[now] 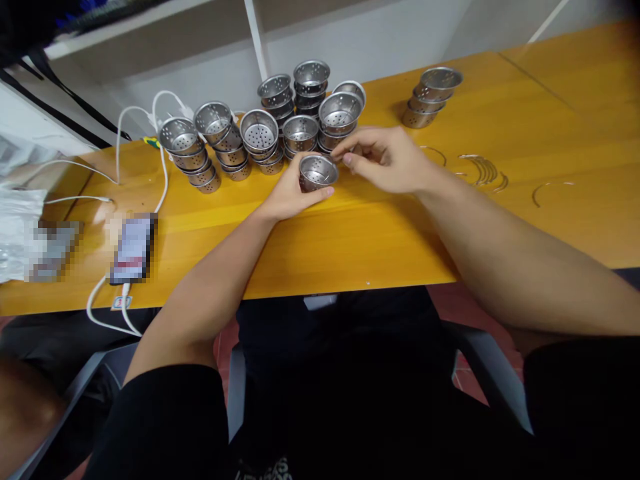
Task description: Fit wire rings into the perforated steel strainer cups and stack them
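My left hand [293, 193] is closed around a small perforated metal strainer cup [319, 172], its open top tilted up toward me. At the cup's right rim, my right hand [380, 157] has its thumb and fingers pinched together. What sits in that pinch is too small to make out. Just beyond both hands stand several stacks of similar strainer cups [259, 133]. Thin curved wire pieces [484, 170] lie on the table to the right of my right hand, partly behind its forearm.
A separate stack of strainer cups [433, 97] stands at the back right of the wooden table [320, 260]. On the left lie a phone [133, 250] with a white cable [95, 293] and a plastic bag [20, 227]. Another person's limb [30, 407] shows at lower left.
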`<state>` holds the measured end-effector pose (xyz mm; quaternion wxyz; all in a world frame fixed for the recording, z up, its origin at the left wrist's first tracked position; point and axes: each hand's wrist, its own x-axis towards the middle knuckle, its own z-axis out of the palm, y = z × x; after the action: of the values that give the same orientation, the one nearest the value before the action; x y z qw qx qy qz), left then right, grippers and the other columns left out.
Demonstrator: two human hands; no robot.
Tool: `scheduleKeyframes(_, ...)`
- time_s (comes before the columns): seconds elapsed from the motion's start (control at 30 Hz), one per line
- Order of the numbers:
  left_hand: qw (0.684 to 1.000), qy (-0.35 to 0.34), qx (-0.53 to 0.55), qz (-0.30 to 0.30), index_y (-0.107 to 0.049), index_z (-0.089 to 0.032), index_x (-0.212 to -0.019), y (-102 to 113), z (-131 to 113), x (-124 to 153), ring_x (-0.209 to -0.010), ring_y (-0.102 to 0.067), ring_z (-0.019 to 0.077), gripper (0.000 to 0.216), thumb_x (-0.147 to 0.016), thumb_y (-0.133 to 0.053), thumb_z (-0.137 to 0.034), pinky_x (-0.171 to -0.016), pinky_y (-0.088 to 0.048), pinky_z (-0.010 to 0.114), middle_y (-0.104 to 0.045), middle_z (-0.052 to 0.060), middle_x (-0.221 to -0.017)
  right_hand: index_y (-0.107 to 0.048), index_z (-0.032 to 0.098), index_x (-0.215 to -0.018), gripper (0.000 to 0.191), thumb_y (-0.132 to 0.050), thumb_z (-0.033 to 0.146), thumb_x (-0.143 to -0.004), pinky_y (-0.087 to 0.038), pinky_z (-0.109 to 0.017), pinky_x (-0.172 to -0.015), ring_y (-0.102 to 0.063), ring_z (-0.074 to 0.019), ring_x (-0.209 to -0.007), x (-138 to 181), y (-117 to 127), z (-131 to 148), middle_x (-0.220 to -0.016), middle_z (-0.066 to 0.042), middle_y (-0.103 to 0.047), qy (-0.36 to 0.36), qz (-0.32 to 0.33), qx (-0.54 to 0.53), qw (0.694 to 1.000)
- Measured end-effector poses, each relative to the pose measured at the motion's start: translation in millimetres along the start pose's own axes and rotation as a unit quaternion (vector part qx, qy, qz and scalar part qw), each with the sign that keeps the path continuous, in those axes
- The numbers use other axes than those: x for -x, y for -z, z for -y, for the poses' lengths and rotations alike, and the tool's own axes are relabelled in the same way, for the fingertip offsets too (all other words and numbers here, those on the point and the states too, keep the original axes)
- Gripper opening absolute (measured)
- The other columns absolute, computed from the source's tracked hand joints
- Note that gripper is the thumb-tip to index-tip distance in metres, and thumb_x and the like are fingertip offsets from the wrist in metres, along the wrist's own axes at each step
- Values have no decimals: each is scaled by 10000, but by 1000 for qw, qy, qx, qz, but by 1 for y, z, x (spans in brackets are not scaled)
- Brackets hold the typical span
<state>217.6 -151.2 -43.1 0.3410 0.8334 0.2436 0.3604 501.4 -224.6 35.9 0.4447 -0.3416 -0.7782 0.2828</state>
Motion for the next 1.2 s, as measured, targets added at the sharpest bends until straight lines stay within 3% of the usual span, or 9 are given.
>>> scheduleKeyframes(0.13,1000,-12,-17,0,-538,-251,-1671,1,0,0,-1608,-742,400,1131,-911,-918,-998,-1431,-591,613,-705,197,-1693,-942,340,-1199,413,-867,738,-1115,-645,-511,-830,-725,-322,-958,1,-3,-3,-1125,-97,-833,39,21,66,997)
scheduleKeyframes(0.33,1000,-23,-6,-9,-507,-253,-1672,1,2,0,-1561,-771,380,1150,-910,-902,-1018,-1390,-620,595,-717,199,-1680,-930,341,-1239,374,-892,689,-1109,-727,-510,-920,-774,-331,-1056,4,0,-1,-1232,-99,-854,28,10,91,995)
scheduleKeyframes(0.57,999,-39,-6,-12,-505,-258,-1662,1,10,-2,-1545,-780,377,1129,-914,-925,-992,-1401,-606,616,-732,185,-1650,-951,299,-1240,289,-840,533,-1113,-719,-569,-1025,-784,-374,-1191,3,-2,-12,-1434,-130,-828,76,49,114,989)
scheduleKeyframes(0.77,999,-25,-14,-21,-548,-260,-1639,2,-9,1,-1553,-776,381,1105,-905,-933,-991,-1409,-605,616,-747,190,-1648,-952,316,-1342,361,-878,432,-1009,-721,-522,-997,-755,-374,-1260,3,-12,-22,-1537,-122,-751,76,89,89,989)
scheduleKeyframes(0.9,999,7,9,-34,-589,-264,-1602,0,-23,3,-1526,-786,383,1142,-828,-982,-1006,-1383,-631,615,-767,182,-1606,-947,324,-1265,355,-989,486,-952,-719,-554,-1040,-727,-391,-1277,4,-12,-12,-1497,-129,-725,42,103,56,992)
scheduleKeyframes(1.07,998,25,53,-14,-546,-309,-1663,-7,-24,4,-1495,-810,361,1137,-833,-1048,-902,-1240,-725,586,-707,173,-1671,-914,309,-1054,511,-1113,744,-875,-695,-587,-1041,-696,-358,-1136,3,6,9,-1387,-138,-744,17,65,14,998)
scheduleKeyframes(1.13,997,39,60,-3,-529,-327,-1680,-7,-24,5,-1424,-838,336,1095,-860,-1071,-811,-1135,-770,542,-696,180,-1684,-873,286,-968,618,-1089,857,-873,-685,-566,-959,-679,-334,-1062,3,22,14,-1400,-167,-742,24,11,21,999)
scheduleKeyframes(1.2,996,57,68,0,-528,-337,-1673,-4,-27,6,-1359,-847,295,1046,-882,-1070,-754,-1091,-782,487,-696,182,-1697,-819,275,-924,685,-1029,928,-911,-663,-547,-901,-667,-328,-1047,4,42,15,-1423,-200,-733,38,-84,52,994)
